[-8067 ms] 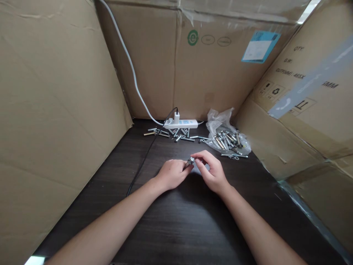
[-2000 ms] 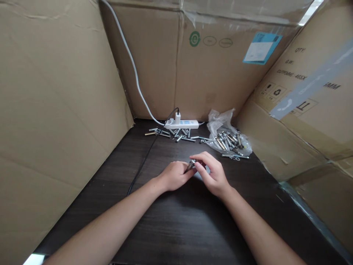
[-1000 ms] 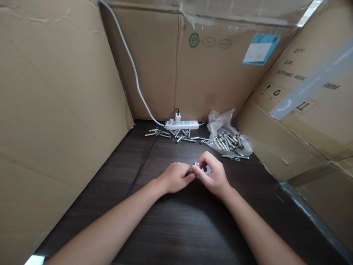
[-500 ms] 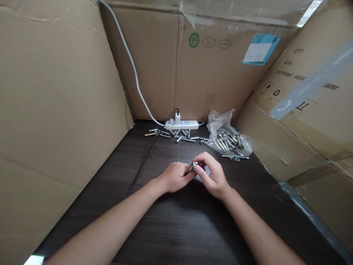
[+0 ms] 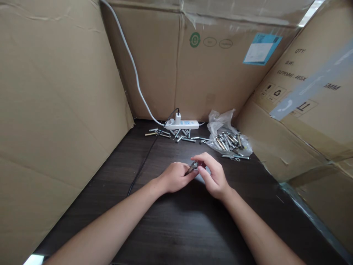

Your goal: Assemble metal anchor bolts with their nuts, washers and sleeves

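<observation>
A short metal bolt (image 5: 191,168) with a nut at its upper end is tilted up to the right between my hands. My left hand (image 5: 175,176) is closed around its lower part, which the fingers hide. Around the nut end, the thumb and index finger of my right hand (image 5: 211,175) are curved and spread apart, very near the metal. Whether the thumb tip still touches it is hard to see. Both hands are held over the dark wooden table (image 5: 176,232).
Loose bolts, sleeves and washers (image 5: 180,138) lie in front of a white power strip (image 5: 187,124). To their right is a clear plastic bag (image 5: 220,121) of bolts. A black cable (image 5: 146,158) crosses the table at left. Cardboard walls (image 5: 154,66) enclose three sides.
My right thumb and index finger have parted from their pinch on the nut end, so more of it shows. My left hand has stayed in place with the bolt.
</observation>
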Demonstrator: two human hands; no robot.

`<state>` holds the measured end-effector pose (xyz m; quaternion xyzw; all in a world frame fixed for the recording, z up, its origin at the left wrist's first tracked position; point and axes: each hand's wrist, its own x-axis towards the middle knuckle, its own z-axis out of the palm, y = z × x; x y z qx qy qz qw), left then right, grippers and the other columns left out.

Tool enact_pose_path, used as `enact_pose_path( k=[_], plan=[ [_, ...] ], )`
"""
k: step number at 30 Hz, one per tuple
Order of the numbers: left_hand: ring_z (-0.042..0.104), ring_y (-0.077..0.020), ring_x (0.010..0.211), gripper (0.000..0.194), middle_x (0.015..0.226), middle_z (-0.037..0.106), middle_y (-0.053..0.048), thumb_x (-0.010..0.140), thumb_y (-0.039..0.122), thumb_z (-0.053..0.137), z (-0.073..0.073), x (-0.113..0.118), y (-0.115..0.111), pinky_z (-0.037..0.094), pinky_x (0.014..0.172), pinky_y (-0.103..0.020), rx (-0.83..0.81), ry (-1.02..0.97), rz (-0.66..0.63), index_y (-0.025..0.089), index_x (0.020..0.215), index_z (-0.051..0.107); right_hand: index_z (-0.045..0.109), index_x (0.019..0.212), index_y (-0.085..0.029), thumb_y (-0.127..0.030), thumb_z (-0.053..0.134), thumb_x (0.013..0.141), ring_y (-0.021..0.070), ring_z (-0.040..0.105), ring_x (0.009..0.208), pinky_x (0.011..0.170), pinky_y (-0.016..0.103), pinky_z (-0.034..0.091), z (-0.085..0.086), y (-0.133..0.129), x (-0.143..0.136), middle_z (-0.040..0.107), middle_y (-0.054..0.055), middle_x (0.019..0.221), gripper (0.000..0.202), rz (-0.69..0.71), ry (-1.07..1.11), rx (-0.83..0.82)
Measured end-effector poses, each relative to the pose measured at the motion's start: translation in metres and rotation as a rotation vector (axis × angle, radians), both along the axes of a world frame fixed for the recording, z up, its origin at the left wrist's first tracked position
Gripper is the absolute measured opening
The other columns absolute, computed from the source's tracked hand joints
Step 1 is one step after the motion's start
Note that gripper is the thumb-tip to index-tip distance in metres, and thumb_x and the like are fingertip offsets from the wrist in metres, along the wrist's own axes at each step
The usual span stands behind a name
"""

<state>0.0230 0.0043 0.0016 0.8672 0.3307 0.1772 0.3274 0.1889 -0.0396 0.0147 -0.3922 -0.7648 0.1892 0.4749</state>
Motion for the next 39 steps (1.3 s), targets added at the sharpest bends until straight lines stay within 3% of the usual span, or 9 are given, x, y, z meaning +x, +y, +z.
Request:
enact_pose_path(
  k=[10,15,18,21,30,34,39],
  plan=[
    [0.049,-0.0117,0.058,0.050,0.061,0.057,0.000,0.091,0.052,0.036,-0.0017,-0.0005,0.0011,0.032,0.057,-0.023,-0.009,0.002,0.022,0.015,0.065,0.056,0.059,0.102,-0.019,-0.017,0.048,0.088,0.0162,0.053,0.076,0.067,0.030,0.043,0.0019,0.0011,0.0013,0.057,0.005,0.088,0.018,-0.007,-0.014,-0.009],
    [0.050,-0.0120,0.059,0.043,0.064,0.058,0.000,0.092,0.046,0.037,-0.0051,-0.0006,0.0017,0.030,0.057,-0.023,0.073,0.025,-0.010,0.016,0.064,0.052,0.054,0.084,-0.018,-0.020,0.057,0.083,0.0135,0.046,0.065,0.057,0.027,0.039,-0.0004,0.0039,-0.0003,0.051,0.001,0.074,0.004,-0.081,-0.026,0.010],
    [0.053,-0.0128,0.064,0.033,0.070,0.061,-0.001,0.091,0.037,0.039,-0.0054,-0.0005,0.0016,0.032,0.060,-0.023,0.097,0.021,-0.044,0.016,0.069,0.054,0.047,0.073,-0.019,-0.021,0.060,0.080,0.0124,0.041,0.060,0.054,0.026,0.035,-0.0009,0.0044,-0.0006,0.045,-0.001,0.067,0.015,-0.116,-0.051,0.021],
    [0.051,-0.0121,0.061,0.036,0.068,0.060,0.000,0.091,0.039,0.038,-0.0038,-0.0002,0.0011,0.031,0.058,-0.023,0.088,0.025,-0.030,0.016,0.067,0.052,0.038,0.067,-0.020,-0.024,0.055,0.080,0.0125,0.037,0.059,0.054,0.027,0.031,-0.0014,0.0041,0.0008,0.040,-0.002,0.065,0.022,-0.083,-0.060,0.008],
    [0.037,-0.0085,0.049,0.047,0.052,0.045,0.002,0.090,0.047,0.038,-0.0040,-0.0008,0.0009,0.023,0.051,-0.023,0.099,0.053,-0.040,0.015,0.055,0.044,0.043,0.075,-0.020,-0.024,0.046,0.079,0.0146,0.040,0.062,0.057,0.029,0.034,-0.0007,0.0033,0.0045,0.042,0.000,0.070,0.007,-0.019,-0.038,-0.040],
    [0.030,-0.0075,0.044,0.050,0.046,0.038,0.002,0.089,0.045,0.037,-0.0047,-0.0004,0.0009,0.018,0.048,-0.024,0.117,0.089,-0.082,0.015,0.050,0.042,0.037,0.067,-0.021,-0.023,0.045,0.079,0.0139,0.037,0.059,0.055,0.028,0.031,0.0006,0.0046,0.0048,0.039,-0.001,0.065,0.015,-0.023,-0.082,-0.026],
    [0.033,-0.0084,0.043,0.050,0.046,0.045,0.001,0.089,0.041,0.039,-0.0053,-0.0008,0.0005,0.018,0.049,-0.026,0.187,0.132,-0.119,0.015,0.047,0.046,0.024,0.057,-0.021,-0.024,0.046,0.083,0.0120,0.033,0.053,0.052,0.027,0.026,-0.0001,0.0060,0.0038,0.032,-0.003,0.055,0.034,-0.013,-0.122,-0.024]
  ],
)
